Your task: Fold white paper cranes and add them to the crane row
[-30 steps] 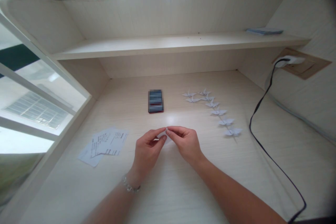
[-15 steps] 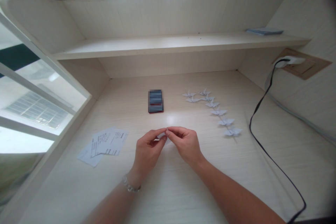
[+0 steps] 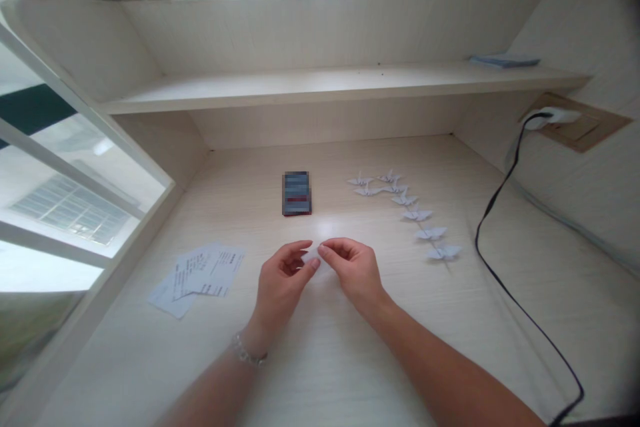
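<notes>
A small folded piece of white paper (image 3: 311, 255) is held between my two hands, just above the desk. My right hand (image 3: 357, 273) pinches its right end between thumb and index finger. On the other side, my left hand (image 3: 280, 283) keeps its thumb against the paper's lower edge, with the index finger lifted off the top and the other fingers curled behind. Part of the paper is hidden by the fingers. To the right, several white folded paper cranes (image 3: 417, 215) lie in a curved line on the desk.
Printed paper slips (image 3: 207, 270) overlap on the desk (image 3: 320, 373) at the left. A dark, pixelated phone-like rectangle (image 3: 297, 193) lies beyond my hands. A black cable (image 3: 520, 303) runs down the right side from a wall socket (image 3: 590, 123). A shelf (image 3: 320, 83) spans the back.
My left index finger has lifted away from my right fingertips, opening a gap at the top. More of the paper shows now. Both hands stay in nearly the same place.
</notes>
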Demonstrator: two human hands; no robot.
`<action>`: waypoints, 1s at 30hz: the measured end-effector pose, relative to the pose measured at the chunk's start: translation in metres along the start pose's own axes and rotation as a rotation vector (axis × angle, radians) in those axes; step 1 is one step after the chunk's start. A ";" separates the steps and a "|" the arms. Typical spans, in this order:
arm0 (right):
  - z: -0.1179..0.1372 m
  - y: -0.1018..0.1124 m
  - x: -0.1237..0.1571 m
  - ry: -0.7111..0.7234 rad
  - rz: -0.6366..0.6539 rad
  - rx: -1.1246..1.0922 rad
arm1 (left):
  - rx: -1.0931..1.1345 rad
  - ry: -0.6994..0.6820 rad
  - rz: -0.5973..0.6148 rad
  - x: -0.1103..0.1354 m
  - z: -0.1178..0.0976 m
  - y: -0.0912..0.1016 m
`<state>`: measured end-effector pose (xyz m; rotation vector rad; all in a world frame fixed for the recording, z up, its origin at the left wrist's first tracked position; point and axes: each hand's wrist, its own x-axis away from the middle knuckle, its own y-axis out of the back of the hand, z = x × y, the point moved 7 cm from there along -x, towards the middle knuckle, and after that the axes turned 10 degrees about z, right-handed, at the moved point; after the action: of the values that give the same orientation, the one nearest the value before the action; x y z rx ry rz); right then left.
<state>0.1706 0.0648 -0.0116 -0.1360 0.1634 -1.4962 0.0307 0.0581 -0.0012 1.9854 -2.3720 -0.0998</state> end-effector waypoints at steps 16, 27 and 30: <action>-0.003 0.013 0.002 -0.003 -0.156 0.001 | 0.336 0.225 0.111 0.000 0.018 -0.015; 0.002 0.011 0.003 0.018 -0.167 0.023 | 0.339 0.156 0.104 -0.002 0.015 -0.017; 0.002 0.008 0.004 0.019 -0.156 0.028 | 0.359 0.148 0.086 -0.003 0.016 -0.017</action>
<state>0.1795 0.0617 -0.0118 -0.1141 0.1494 -1.6546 0.0464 0.0583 -0.0183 1.9346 -2.5130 0.4915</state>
